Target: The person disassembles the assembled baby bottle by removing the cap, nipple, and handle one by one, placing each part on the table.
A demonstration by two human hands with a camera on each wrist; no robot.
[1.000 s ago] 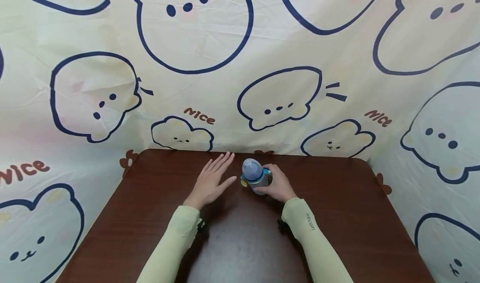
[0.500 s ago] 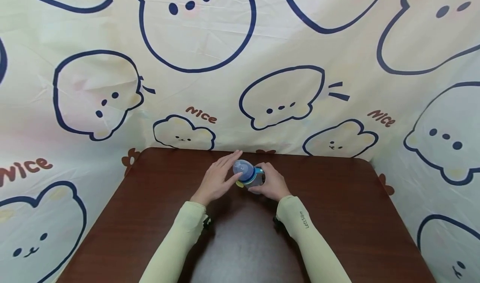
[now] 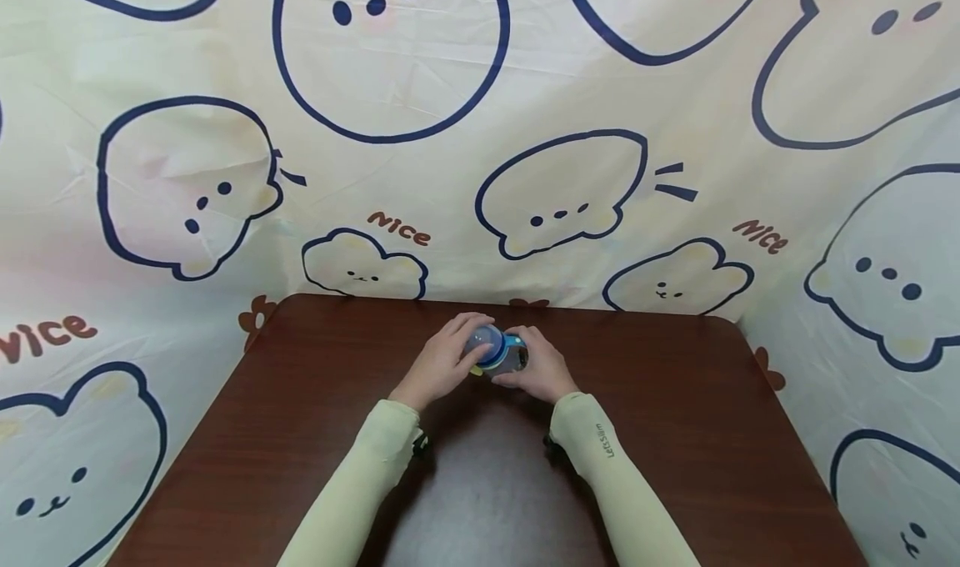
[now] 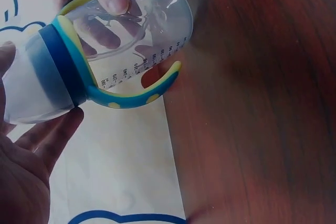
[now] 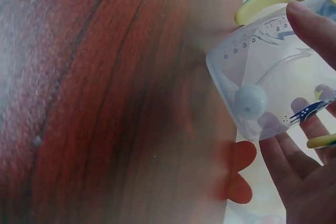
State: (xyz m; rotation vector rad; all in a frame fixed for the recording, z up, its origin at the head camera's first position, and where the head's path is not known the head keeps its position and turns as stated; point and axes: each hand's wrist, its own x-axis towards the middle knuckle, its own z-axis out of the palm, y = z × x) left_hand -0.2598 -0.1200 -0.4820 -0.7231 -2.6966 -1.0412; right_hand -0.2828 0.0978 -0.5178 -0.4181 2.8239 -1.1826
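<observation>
A clear baby bottle with blue-and-yellow handles is tilted, its cap end toward my left hand. That hand grips the translucent domed cap above the dark blue collar, thumb on the near side and fingers around the far side. My right hand holds the clear body, with its thumb on one side and fingers seen through the plastic. Inside the body, a thin straw ends in a pale round weight. One curved handle sticks out free. Whether the base touches the table cannot be told.
The dark brown wooden table spreads beneath both forearms. At its far edge hangs a cream cloth printed with blue cartoon outlines, which also runs down both sides.
My left hand, earlier apart from the bottle with fingers spread, has moved right and closed round the cap. The bottle, in my right hand, has shifted slightly left and tipped toward it.
</observation>
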